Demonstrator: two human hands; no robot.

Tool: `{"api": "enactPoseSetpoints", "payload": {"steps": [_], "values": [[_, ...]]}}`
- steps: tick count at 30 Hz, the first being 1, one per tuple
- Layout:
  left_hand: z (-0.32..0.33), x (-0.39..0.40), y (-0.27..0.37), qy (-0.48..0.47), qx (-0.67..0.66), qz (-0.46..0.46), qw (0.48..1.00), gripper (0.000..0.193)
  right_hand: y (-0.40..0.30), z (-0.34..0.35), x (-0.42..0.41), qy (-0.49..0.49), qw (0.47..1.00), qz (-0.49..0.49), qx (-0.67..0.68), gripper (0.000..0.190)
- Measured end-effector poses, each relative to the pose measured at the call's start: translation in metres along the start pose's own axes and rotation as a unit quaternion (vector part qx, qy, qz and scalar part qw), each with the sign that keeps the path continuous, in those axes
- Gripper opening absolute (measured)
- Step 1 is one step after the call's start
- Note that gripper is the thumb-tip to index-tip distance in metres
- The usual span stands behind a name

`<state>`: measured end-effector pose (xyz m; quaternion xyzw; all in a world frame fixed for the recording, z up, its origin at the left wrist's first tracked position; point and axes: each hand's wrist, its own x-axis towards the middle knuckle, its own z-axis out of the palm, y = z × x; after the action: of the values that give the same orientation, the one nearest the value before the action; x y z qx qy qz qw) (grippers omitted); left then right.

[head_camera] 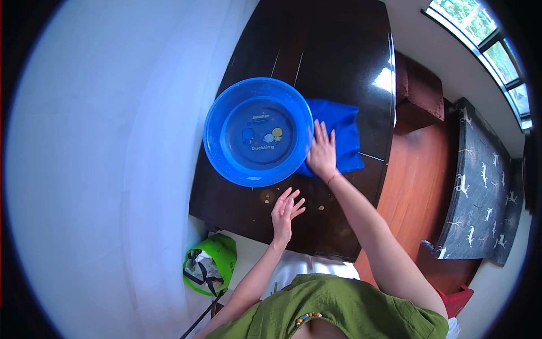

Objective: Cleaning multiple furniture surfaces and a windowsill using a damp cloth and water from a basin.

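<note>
A blue plastic basin [258,174] with cartoon figures and printed writing on its bottom stands on the dark glossy table [338,55]. At its right lies a blue cloth [345,131], partly covered by the basin's side. My right hand [322,154] rests flat on the cloth's left part, fingers pointing away from me and close against the basin wall. My left hand [286,212] hovers over the table in front of the basin, fingers apart and holding nothing. Several small pale crumbs [267,201] lie on the tabletop around it, and a larger bit [321,208] lies to its right.
A green bag [226,254] with crumpled items inside stands on the floor at the lower left. A white wall [93,148] borders the table's left side. On the right are a patterned dark sofa [478,190], a brown upholstered seat [423,93] and a red object [457,301].
</note>
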<state>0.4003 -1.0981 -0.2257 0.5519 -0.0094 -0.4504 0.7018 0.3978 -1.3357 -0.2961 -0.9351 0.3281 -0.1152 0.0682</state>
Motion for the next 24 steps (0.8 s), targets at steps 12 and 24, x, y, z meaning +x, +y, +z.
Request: {"api": "enactPoseSetpoints", "payload": {"steps": [12, 24], "values": [[0.036, -0.002, -0.082, -0.054, 0.524, 0.239, 0.816, 0.051, -0.001, -0.068, -0.242, -0.203, 0.972, -0.073, 0.098, 0.055], [0.114, 0.161, -0.061, 0.224, 0.649, 0.324, 0.651, 0.059, 0.082, -0.035, -0.005, -0.050, 0.981, -0.126, 0.142, 0.056]]}}
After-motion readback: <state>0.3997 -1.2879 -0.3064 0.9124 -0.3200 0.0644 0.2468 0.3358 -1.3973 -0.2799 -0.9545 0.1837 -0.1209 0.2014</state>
